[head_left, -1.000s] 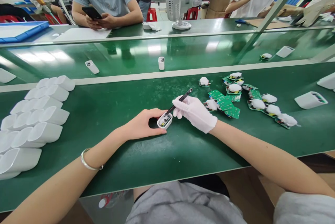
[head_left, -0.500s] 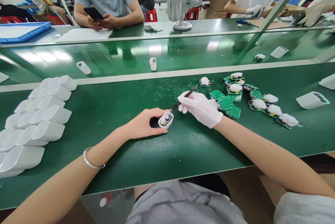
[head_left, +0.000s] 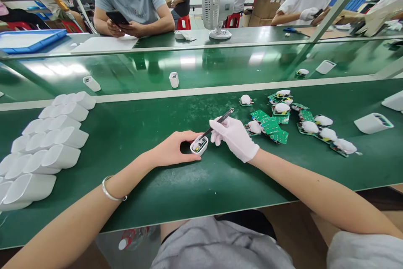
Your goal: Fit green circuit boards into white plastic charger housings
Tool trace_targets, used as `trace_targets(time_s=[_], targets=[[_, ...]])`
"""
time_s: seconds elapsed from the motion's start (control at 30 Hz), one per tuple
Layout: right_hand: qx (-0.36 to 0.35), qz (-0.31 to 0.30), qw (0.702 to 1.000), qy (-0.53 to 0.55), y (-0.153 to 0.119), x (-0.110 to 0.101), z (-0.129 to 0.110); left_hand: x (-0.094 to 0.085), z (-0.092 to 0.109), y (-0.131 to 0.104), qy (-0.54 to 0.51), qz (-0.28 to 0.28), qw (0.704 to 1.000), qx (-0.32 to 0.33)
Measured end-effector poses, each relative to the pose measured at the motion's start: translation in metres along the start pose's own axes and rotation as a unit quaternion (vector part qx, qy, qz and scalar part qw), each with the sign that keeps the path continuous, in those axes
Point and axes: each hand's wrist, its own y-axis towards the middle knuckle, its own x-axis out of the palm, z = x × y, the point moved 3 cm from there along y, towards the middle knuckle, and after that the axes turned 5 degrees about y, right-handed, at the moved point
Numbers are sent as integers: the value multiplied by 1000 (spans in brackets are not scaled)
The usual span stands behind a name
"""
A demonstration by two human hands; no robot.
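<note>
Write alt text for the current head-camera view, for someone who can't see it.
A bare left hand holds a small white plastic casing containing electronics, while a white-gloved right hand holds a slim black tool at its opening. On the flat green worktop, rounded white casings stand left; green circuit boards lie right.

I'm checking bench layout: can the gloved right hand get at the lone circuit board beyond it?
Likely yes: nothing stands between the right hand and the lone circuit board, though the black tool it holds might hamper a grip.
</note>
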Motion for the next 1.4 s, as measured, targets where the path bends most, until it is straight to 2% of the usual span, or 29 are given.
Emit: trace_targets(time_s=[0.1,0.3,0.4,0.47,0.5,0.53,0.57,0.63,0.67,0.7,0.73,0.77,0.83,0.87,0.9,0.93,1.0,1.07,1.13,1.2,1.27,1.4], targets=[[1,13,1000,15,1,-4,-2,0,0,0,-2,-3,1000,-1],[3,-8,1000,-9,0,3,-1,0,0,-1,-3,1,1000,-9],[7,17,999,-27,3,-6,-4,0,-1,-1,-7,-4,1000,-11],[9,41,994,-99,7,-16,-10,1,-1,-1,-14,-6,1000,-8],[18,50,983,-176,8,-22,-13,1,-1,-1,-18,-6,1000,-7],[32,57,959,-277,8,-27,-16,1,-1,-2,-23,-6,1000,-7],[45,61,918,-390,7,-30,-18,1,-1,-2,-29,-5,1000,-10],[49,82,811,-576,2,-33,-23,0,-3,-3,-51,-6,998,-20],[25,101,771,-628,-2,-32,-26,-1,-4,-3,-69,-6,997,-22],[-20,112,751,-650,-6,-29,-28,-3,-5,-4,-91,-4,996,-21],[-85,99,750,-648,-11,-23,-28,-6,-7,-4,-115,5,993,-16],[-158,58,761,-627,-15,-16,-27,-8,-9,-4,-136,19,991,-10],[-280,-95,787,-541,-23,0,-20,-14,-16,-4,-162,59,985,-2],[-302,-180,798,-490,-26,7,-13,-17,-20,-4,-166,79,983,-4],[-295,-245,813,-438,-28,11,-7,-18,-24,-5,-167,94,982,-9],[-267,-278,837,-389,-27,14,-1,-19,-27,-4,-165,104,981,-17],[-188,-265,899,-293,-23,14,8,-20,-30,-4,-159,110,981,-33],[-107,-183,961,-176,-19,10,11,-19,-31,-3,-148,104,982,-45],[-8,-108,993,-44,-16,4,10,-18,-29,-2,-134,95,985,-54],[97,-79,990,66,-17,0,9,-18,-27,-1,-120,87,987,-63],[162,-70,977,124,-17,-2,6,-18,-26,-1,-111,83,988,-67],[196,-43,969,144,-16,-7,3,-19,-26,-2,-97,80,990,-61]])
